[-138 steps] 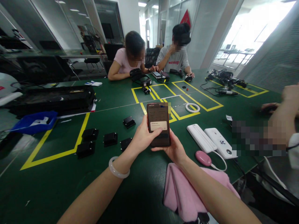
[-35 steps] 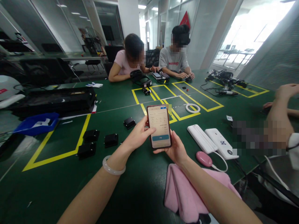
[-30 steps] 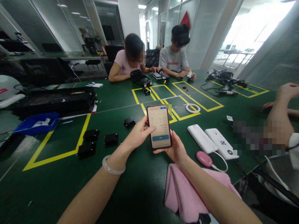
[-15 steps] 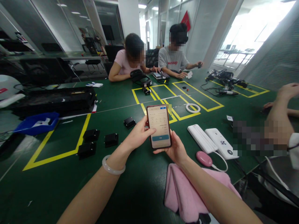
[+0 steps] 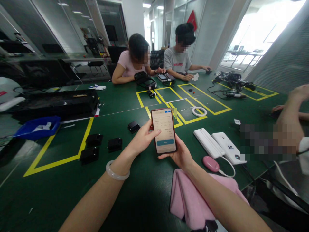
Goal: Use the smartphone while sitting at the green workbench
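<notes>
A smartphone (image 5: 166, 122) with a lit screen and a dark reddish edge is held upright above the green table. My left hand (image 5: 142, 138) grips its left side, the thumb lying over the lower left of the screen. From the right, my right hand (image 5: 181, 153) is closed around the lower corner, with fingers under the bottom edge. A blue button shows near the foot of the screen; the small text cannot be read. Beneath my right forearm lies a pink cloth (image 5: 188, 199). Small black boxes, one of them a black box (image 5: 115, 144), lie left of my left hand.
White power banks (image 5: 209, 142) and a pink oval case (image 5: 210, 163) with a white cable lie on the right. A white ring (image 5: 199, 111) rests among yellow tape outlines. A blue tray (image 5: 38, 127) stands left. Two people sit across; another person's arm (image 5: 289, 112) reaches in at right.
My left thumb has shifted slightly upward on the phone screen. Across the table, the person in grey has lowered a raised hand with a dark object to the tabletop.
</notes>
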